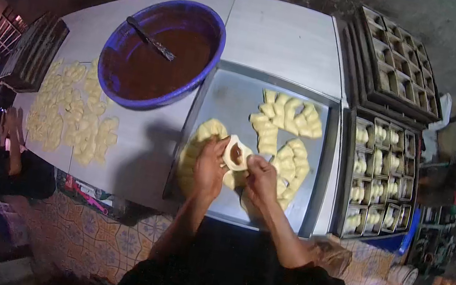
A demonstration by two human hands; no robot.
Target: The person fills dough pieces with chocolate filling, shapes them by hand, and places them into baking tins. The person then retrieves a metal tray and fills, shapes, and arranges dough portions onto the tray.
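Observation:
My left hand (209, 167) holds one side of a flattened dough piece (229, 156) with brown filling in its middle. On the other side, my right hand (262, 179) pinches the dough's edge. Both hands are over a metal tray (237, 92), where rows of pale dough pieces (292, 166) lie overlapping. Some of the dough beneath my hands is hidden. Up and to the left stands a blue basin (220, 49) of brown filling, with a smeared utensil (151, 39) resting in it.
Many dough pieces (72, 109) lie on the white table (284, 30) at left. Stacked metal molds (397, 62) and dough-filled molds (378, 175) stand at right. A dark metal stack (36, 51) is at far left, near another person's hands (13, 123). A person in red is at far right.

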